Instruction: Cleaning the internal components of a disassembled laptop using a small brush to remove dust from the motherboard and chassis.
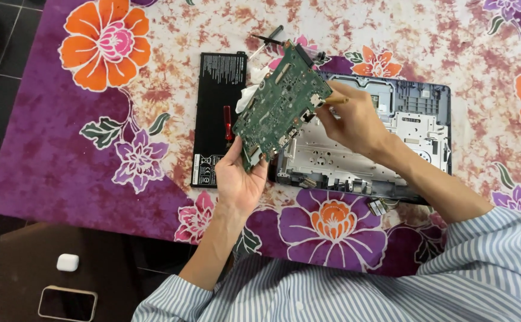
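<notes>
My left hand (239, 176) holds a green circuit board (278, 104) by its lower edge, tilted up above the table. My right hand (350, 119) grips a thin yellowish tool (335, 101) whose tip touches the board's right edge. Under both hands lies an opened laptop shell (404, 128) with its grey metal inner frame showing. A flat black battery pack (213, 113) lies to the left of the board, partly hidden by it. A red-handled screwdriver (227, 122) rests on the battery.
The table wears a purple cloth with large flowers (105, 42). Black tools (272, 36) lie beyond the board. A small chip (378, 206) sits by the shell's near edge. A brown stool (51, 274) at lower left carries a white earbud case (68, 262) and a phone (68, 303).
</notes>
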